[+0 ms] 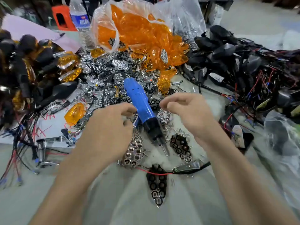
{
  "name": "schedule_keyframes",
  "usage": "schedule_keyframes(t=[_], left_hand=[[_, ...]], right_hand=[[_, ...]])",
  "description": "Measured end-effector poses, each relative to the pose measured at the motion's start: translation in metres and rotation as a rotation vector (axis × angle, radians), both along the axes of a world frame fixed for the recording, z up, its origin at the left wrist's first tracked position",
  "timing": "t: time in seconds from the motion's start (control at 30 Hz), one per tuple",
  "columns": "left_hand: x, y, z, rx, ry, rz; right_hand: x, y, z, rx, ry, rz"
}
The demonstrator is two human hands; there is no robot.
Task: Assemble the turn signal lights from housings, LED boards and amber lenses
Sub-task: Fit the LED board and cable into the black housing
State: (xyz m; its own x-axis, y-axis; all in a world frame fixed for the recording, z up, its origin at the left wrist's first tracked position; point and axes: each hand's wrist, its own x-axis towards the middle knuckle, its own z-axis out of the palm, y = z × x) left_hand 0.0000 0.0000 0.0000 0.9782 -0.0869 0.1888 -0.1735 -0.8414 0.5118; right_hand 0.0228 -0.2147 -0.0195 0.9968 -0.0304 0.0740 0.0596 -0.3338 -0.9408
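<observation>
Mid-table, left hand (110,127) & right hand (186,111) curl either side of blue electric screwdriver (141,104); can't tell what either holds. Risk: a wrist scatters loose screws (181,133) nearby.

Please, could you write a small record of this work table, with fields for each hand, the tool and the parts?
left hand: fingers curled, beside the screwdriver; grip unclear
right hand: fingertips drawn together, right of the screwdriver; content unclear
screwdriver: blue, lying between the hands, bit toward the person
lenses: amber, heaped at the back
housings: black, wired, piled at the right
plates: chrome honeycomb; one with a red wire lies nearest the person
screws: loose, around the bit
bottle: upright, back left
</observation>
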Motion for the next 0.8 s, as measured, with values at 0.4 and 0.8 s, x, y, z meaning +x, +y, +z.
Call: schedule_keyframes(t=[0.4, 0.8], left_hand=[[0.113, -0.012, -0.045, -0.048, 0.053, 0.017], [0.100, -0.022, -0.046, 0.163, -0.361, 0.285]], right_hand=[[0.055, 0.031, -0.029, -0.610, 0.003, 0.015], [0.048, -0.015, -0.031, -0.616, -0.071, -0.251]])
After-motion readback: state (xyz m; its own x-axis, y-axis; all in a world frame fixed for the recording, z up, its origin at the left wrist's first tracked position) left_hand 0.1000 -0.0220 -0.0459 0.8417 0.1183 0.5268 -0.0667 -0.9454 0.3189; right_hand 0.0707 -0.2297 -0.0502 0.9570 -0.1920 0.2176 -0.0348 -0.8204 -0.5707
